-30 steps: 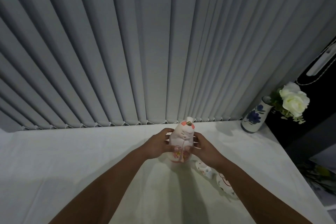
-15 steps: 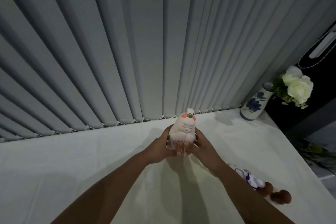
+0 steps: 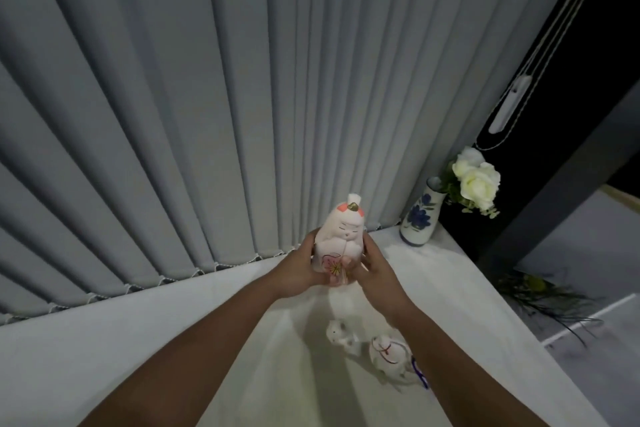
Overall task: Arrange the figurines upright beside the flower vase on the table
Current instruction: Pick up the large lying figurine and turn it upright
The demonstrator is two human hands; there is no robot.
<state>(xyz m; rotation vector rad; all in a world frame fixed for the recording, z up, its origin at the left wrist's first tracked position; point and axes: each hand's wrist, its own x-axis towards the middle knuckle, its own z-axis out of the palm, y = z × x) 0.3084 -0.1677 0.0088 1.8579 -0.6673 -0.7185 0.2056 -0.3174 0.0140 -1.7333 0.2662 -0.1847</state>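
A white and pink doll figurine with a gold topknot is held upright above the white table. My left hand grips its left side and my right hand grips its right side. The flower vase, white with blue flowers and holding white roses, stands at the table's far right corner, to the right of the doll. Two small white figurines lie on the table under my right forearm: one nearer the middle, one with red lines further right.
Grey vertical blinds hang right behind the table. The table's right edge drops off beside the vase, with dark wall, a blind cord and green stems on the floor beyond. A small blue item pokes out by my right forearm.
The doll in both hands has risen and shifted right, closer to the vase. My view has turned, so the two small figurines show again under my right arm.
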